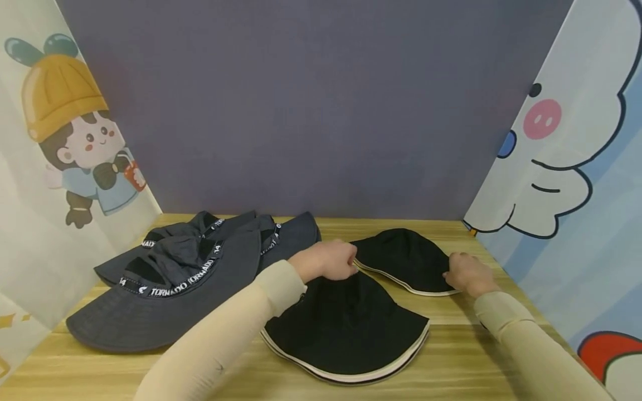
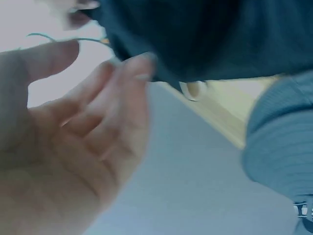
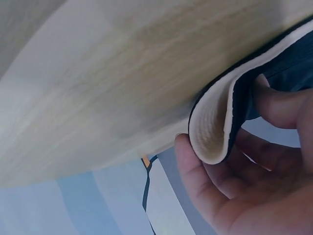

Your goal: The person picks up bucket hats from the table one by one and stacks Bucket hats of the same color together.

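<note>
Two black bucket hats with cream-trimmed brims lie on the table, the far hat [image 1: 403,259] behind and right of the near hat [image 1: 346,328]. My right hand [image 1: 468,273] grips the far hat's right end. In the right wrist view, its thumb and fingers pinch the folded brim [image 3: 212,125], cream lining showing in the fold. My left hand [image 1: 328,260] hovers over the near hat's crown, at the far hat's left end. Blurred in the left wrist view, its fingertips [image 2: 139,68] overlap the dark cloth edge, with the thumb apart and nothing between.
Several dark grey wide-brimmed hats [image 1: 185,301] with lettered bands overlap on the left of the wooden table [image 1: 446,356]. A grey panel [image 1: 321,111] stands at the back. Printed cartoon panels flank the left and right sides.
</note>
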`<state>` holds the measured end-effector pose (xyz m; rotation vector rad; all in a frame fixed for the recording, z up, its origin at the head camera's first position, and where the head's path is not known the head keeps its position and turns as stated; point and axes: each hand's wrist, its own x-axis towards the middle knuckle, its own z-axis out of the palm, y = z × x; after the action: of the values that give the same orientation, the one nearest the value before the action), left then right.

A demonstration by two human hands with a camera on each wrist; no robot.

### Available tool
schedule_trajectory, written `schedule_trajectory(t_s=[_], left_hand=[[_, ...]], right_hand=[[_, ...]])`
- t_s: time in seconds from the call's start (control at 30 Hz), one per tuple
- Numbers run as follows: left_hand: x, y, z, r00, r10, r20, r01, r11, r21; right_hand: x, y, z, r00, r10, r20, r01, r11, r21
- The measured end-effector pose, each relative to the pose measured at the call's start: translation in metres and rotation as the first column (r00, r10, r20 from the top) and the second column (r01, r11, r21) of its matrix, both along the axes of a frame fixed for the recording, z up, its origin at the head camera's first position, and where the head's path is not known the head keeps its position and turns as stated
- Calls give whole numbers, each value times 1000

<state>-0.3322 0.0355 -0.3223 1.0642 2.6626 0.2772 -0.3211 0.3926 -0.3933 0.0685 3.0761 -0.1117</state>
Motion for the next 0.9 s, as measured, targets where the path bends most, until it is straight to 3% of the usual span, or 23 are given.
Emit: schedule_trajectory(t_s=[0.1, 0.2, 0.4, 0.53, 0.7, 0.83, 0.9], left_hand=[[-16, 6, -3, 999, 33, -36, -30, 996, 83], [-32, 12, -5, 994, 105, -37, -100, 988, 114], [-53, 22, -10, 962, 267, -58, -261, 961, 93], [-61, 26, -17, 943, 330, -52, -328, 944, 42], [-65, 31, -26, 939, 340, 56, -343, 938, 45], [-67, 39, -38, 940, 296, 172, -305, 952, 34], [-66, 44, -44, 943, 279, 180, -285, 959, 8]], right_hand=[[1, -1, -1, 1000, 6, -24, -6, 1000, 14], [1, -2, -4, 999, 21, -48, -19, 999, 31], [1, -1, -8, 997, 17, -73, -14, 999, 34], [3, 0, -8, 996, 23, -91, -20, 999, 31], [5, -2, -5, 995, 33, -94, -31, 999, 21], [7, -3, -3, 995, 27, -93, -25, 999, 22], [7, -4, -4, 996, 24, -89, -22, 999, 25]])
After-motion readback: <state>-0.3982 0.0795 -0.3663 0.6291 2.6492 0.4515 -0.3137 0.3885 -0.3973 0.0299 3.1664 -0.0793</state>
